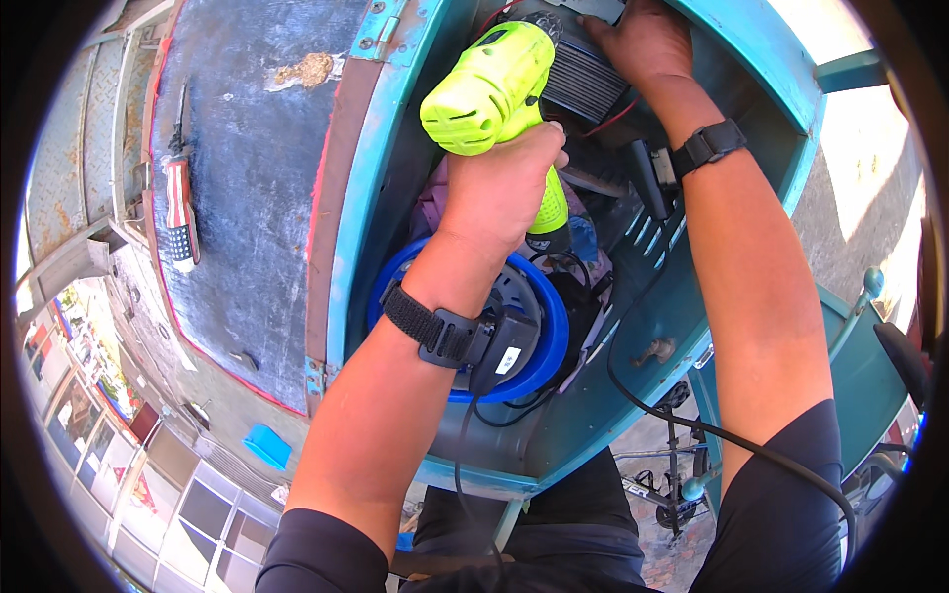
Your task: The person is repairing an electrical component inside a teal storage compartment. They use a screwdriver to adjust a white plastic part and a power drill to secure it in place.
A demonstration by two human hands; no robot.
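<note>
My left hand (514,183) is wrapped round the handle of a lime-yellow cordless drill (494,84). Its black chuck (544,25) points up and right, into the far part of a teal metal box (346,267). Just right of the chuck lies a grey finned metal unit (585,79). At that unit's far end is my right hand (647,44), its thumb stretched to the left against a pale plate. The other fingers of that hand are mostly hidden at the upper edge.
Inside the box sit a blue round tub (556,341), cables and cloth. A flag-patterned screwdriver (180,212) lies on the dark blue panel (257,188) at left. A black cable (732,435) crosses the box's right wall. A bicycle (672,494) stands below right.
</note>
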